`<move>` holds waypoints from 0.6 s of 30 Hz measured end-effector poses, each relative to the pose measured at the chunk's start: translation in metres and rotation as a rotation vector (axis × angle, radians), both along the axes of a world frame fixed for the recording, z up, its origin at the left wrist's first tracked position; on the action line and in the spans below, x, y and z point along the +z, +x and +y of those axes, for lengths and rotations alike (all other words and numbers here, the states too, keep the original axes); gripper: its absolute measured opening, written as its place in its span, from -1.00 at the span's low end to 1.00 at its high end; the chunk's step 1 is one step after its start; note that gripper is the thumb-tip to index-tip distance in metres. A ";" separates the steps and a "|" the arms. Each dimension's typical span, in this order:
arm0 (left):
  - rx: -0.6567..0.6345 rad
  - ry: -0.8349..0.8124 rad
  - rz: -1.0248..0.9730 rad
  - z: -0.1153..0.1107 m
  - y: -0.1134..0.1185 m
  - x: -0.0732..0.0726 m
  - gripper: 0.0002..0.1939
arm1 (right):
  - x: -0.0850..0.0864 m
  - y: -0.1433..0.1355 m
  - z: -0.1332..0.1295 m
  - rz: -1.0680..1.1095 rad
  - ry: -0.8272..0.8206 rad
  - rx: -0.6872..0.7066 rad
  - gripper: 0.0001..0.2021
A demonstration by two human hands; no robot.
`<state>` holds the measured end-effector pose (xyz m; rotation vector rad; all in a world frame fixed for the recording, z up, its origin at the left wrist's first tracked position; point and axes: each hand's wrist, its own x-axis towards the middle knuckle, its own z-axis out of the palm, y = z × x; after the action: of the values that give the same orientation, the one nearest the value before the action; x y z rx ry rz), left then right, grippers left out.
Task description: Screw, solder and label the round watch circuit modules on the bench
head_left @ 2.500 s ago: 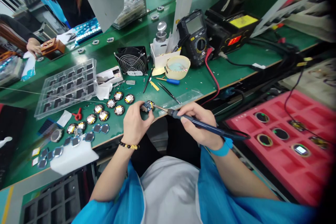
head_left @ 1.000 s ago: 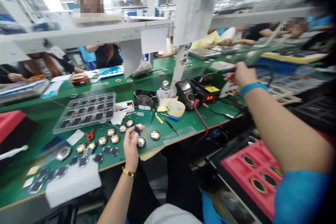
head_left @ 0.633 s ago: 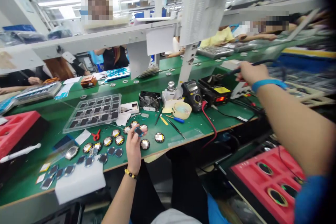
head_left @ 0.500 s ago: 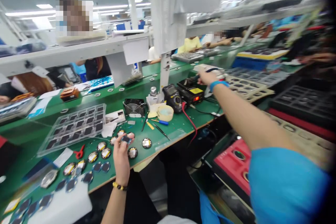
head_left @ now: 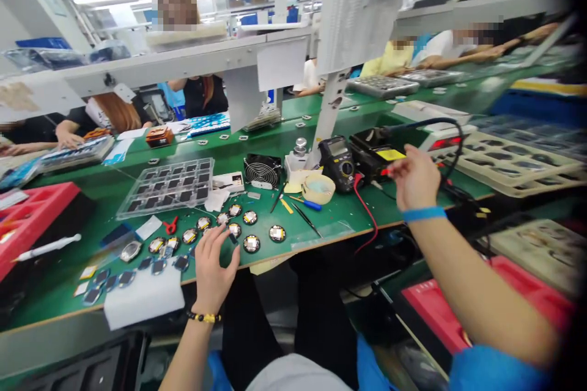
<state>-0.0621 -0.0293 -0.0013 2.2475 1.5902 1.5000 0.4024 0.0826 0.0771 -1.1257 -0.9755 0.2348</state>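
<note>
My left hand point(head_left: 214, 266) is low over the front of the green bench. Its thumb and fingers are around a small module with a dark square face point(head_left: 233, 238), partly hidden by the fingers. Round circuit modules point(head_left: 251, 244) with white and yellow parts lie about that hand. My right hand point(head_left: 416, 180) is raised at the right with bent fingers apart, and I see nothing held in it. It is close to a black control box point(head_left: 373, 156) with a red display. A thick dark cable point(head_left: 433, 122) loops behind and above this hand.
A multimeter point(head_left: 338, 165), a small fan point(head_left: 262, 171), a round tub point(head_left: 318, 188), tweezers point(head_left: 306, 220) and red clippers point(head_left: 171, 226) stand or lie on the bench. A clear compartment tray point(head_left: 167, 186) is at left, a beige tray point(head_left: 513, 162) at right. Co-workers sit across.
My right hand has moved down and away from the cable at the back of the black box. My left hand has lowered with the module. The view has swung left.
</note>
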 end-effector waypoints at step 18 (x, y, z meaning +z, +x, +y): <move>0.243 -0.024 0.076 -0.043 -0.017 -0.012 -0.63 | -0.313 -0.216 -0.224 0.229 -0.922 0.689 -0.21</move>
<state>-0.0795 -0.0728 -0.0130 2.1894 1.9544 1.4481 0.1863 -0.1418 -0.2360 -1.4867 -1.0378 1.4529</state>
